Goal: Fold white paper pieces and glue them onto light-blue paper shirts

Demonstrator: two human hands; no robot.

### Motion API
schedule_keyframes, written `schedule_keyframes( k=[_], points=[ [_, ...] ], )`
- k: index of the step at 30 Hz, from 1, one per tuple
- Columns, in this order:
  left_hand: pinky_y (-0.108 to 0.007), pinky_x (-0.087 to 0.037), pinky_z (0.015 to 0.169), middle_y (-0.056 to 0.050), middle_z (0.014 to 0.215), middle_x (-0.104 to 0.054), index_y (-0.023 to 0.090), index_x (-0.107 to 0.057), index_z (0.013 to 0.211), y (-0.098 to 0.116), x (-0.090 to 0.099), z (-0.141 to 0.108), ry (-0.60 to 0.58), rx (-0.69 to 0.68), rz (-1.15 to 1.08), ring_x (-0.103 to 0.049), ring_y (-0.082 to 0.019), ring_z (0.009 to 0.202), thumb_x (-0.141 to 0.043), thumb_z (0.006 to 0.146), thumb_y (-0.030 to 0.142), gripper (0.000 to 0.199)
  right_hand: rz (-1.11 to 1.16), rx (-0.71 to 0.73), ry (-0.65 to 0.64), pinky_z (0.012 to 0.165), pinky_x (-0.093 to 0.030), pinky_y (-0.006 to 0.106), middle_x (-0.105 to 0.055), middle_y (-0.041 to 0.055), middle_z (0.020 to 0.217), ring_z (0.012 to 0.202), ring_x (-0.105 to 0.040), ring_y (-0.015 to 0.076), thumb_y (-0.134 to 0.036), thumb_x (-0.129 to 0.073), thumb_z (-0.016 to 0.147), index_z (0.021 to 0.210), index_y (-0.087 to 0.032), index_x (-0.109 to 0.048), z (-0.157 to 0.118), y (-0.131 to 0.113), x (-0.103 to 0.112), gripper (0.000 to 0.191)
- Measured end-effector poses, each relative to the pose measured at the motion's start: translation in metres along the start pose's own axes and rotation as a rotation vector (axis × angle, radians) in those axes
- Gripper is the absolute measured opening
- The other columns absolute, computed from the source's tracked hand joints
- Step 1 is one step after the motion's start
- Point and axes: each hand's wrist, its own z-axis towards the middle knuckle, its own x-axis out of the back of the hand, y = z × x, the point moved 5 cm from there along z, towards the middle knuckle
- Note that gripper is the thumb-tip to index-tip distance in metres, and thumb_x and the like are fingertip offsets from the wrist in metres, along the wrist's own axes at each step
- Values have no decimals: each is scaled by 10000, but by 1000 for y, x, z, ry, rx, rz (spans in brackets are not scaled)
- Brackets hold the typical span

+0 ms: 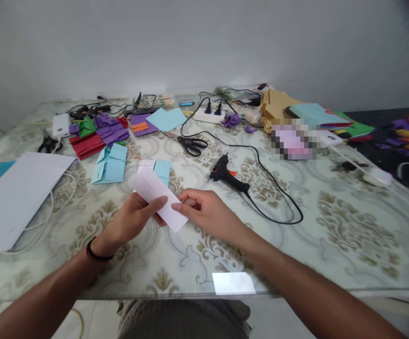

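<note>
A narrow white paper strip (pixel 151 186) is held slanted above the patterned table. My left hand (pixel 139 214) grips it near its middle, thumb on top and fingers beneath. At its lower right part, my right hand (pixel 199 209) pinches the edge between thumb and curled fingers. Just beyond the strip lie light blue paper pieces (pixel 162 170), partly hidden by it. Folded light blue paper (pixel 110 165) rests further left. A black glue gun (pixel 229 174) lies to the right of my hands, and black-handled scissors (pixel 192 145) are behind them.
White sheets (pixel 24 197) lie at the left beside a looped white cable. Red, green and purple folded papers (pixel 109 132) are at the back left. A white power strip (pixel 208 115) stands near the wall. The glue gun's black cord (pixel 278 181) curves across the right side.
</note>
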Motion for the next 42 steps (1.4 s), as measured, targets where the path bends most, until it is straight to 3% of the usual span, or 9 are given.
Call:
schedule_keyframes(
  k=[4,11,18,22,25,29,33,35,42],
  points=[
    [-257,-557,589,-98,639,-776,101,-806,773,3,2,-1,47,21,43,-717,-188,576,-675,933,477,430,-58,20,55,570,-410,249,-687,-11,690,611,-607,146,-380,-676,934,897,-204,-612,-1,-4,0,191],
    [-293,-576,615,-95,625,-752,105,-778,721,-6,-6,3,-15,56,-144,-708,-191,571,-658,921,395,372,-346,204,126,641,-429,253,-674,-27,761,657,-598,144,-203,-594,931,922,-241,-551,-5,-10,-4,58],
    [-306,-596,721,-70,801,-775,140,-794,855,-2,-10,-1,-120,4,-284,-727,-188,711,-708,910,359,242,-487,408,138,758,-495,285,-761,47,1019,808,-681,174,-110,-494,953,1171,-230,-667,-6,-11,-5,304],
    [-313,-592,720,-82,749,-767,126,-785,805,-1,-9,1,-90,7,-258,-719,-193,695,-714,918,463,362,-475,473,133,845,-531,331,-742,91,1204,1020,-703,227,-79,-531,904,1205,-223,-676,-7,-15,-6,364],
    [-319,-591,689,-94,686,-763,119,-762,724,1,-6,4,-42,-2,-212,-708,-191,634,-715,908,505,430,-373,389,110,758,-552,314,-723,91,1214,942,-701,216,-171,-653,886,1239,-232,-645,-7,-17,-5,358],
    [-300,-579,634,-89,665,-760,120,-744,702,9,-2,2,50,-45,-86,-703,-185,598,-713,910,504,438,-117,209,92,668,-545,275,-726,37,988,801,-684,174,-318,-696,921,1268,-230,-583,-5,-14,-3,375],
    [-279,-554,601,-61,619,-732,135,-727,678,16,1,-2,128,-100,-8,-678,-165,562,-690,936,482,434,52,18,12,593,-494,256,-676,-6,727,603,-603,128,-373,-671,941,900,-192,-646,-2,-4,-7,188],
    [-270,-544,589,-52,611,-725,141,-723,672,18,2,-3,140,-128,2,-668,-157,552,-683,943,475,432,132,-11,-45,590,-490,253,-689,6,718,585,-595,119,-385,-671,938,805,-185,-631,0,-1,-10,244],
    [-254,-538,612,-40,618,-742,154,-757,695,10,0,-2,47,-109,48,-681,-154,591,-727,925,410,346,179,17,-70,575,-477,241,-670,4,746,592,-573,109,-404,-708,896,827,-169,-654,1,-2,-12,251]
  ],
)
